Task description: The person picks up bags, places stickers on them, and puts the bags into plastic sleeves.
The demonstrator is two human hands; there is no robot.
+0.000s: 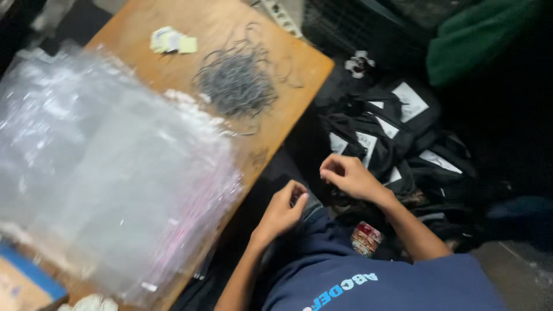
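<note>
Both hands are working low, off the right edge of the wooden table (pixel 219 23). The left hand (pixel 283 208) is curling its fingers around something small and dark, can't tell what. The right hand (pixel 347 175) is pinching shut just above the pile of black garments (pixel 397 144), which are lying on the floor wearing white rectangular tags (pixel 410 101). A stack of clear plastic bags (pixel 103 178) is covering the table's left side, with grey string loops (pixel 236 83) and pale yellow paper slips (pixel 171 41) farther back.
</note>
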